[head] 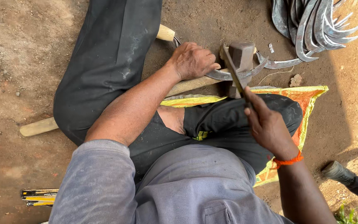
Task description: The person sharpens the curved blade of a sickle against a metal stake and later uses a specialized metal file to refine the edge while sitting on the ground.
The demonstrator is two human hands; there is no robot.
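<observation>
Crosswise, right hand [270, 126] lays file [235, 74] over sickle blade [237, 74].

Beyond the right hand [270, 126], the pile of curved grey steel sickle blades [311, 25] blocks passage; bare dirt floor [21, 54] lies open left of the left hand [193, 60].

My left hand [192, 61] lay palm-down, fingers curled closed, arm stretched forward; my right hand [268, 126] gripped tight, index finger extended, wrist raised.
</observation>
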